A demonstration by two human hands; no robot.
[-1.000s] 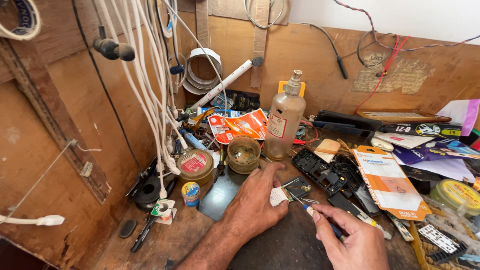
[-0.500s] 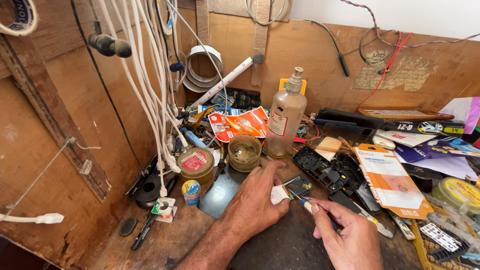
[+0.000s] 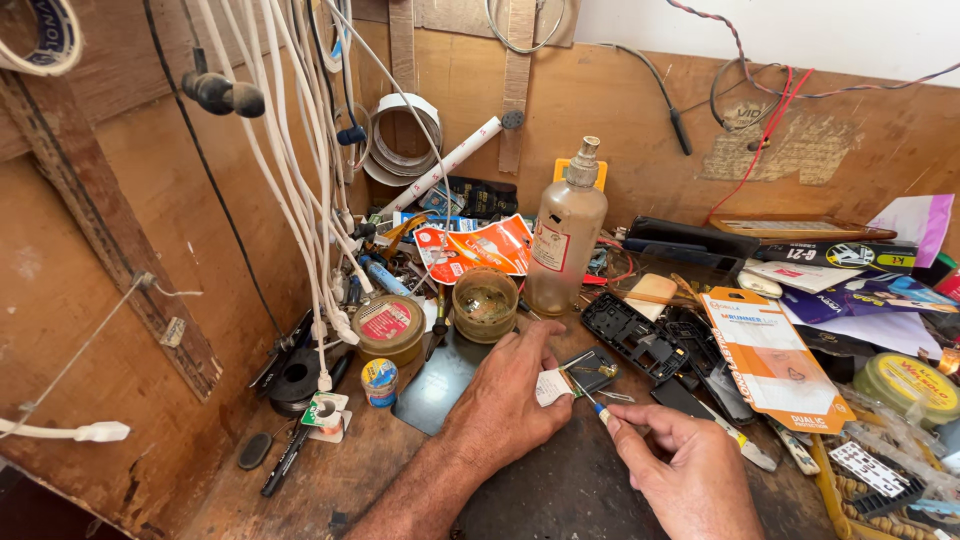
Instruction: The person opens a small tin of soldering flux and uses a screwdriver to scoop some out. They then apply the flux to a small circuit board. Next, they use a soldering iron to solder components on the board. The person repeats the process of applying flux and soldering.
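Note:
My left hand rests palm down on the dark worktop, its fingers pinning a small white-edged circuit board. My right hand pinches a thin blue-tipped tool whose metal point touches the board. A black phone housing lies just beyond the board, to the right. An open round tin of brownish paste sits just past my left fingers.
A tall dusty plastic bottle stands behind the tin. A lidded round tin and a dark glass panel lie left. White cables hang along the wooden wall. An orange-and-white card package and several packets clutter the right.
The view has shifted slightly. My right hand has drawn a little closer to the board with the tool tip; my left hand stays pressed on the board.

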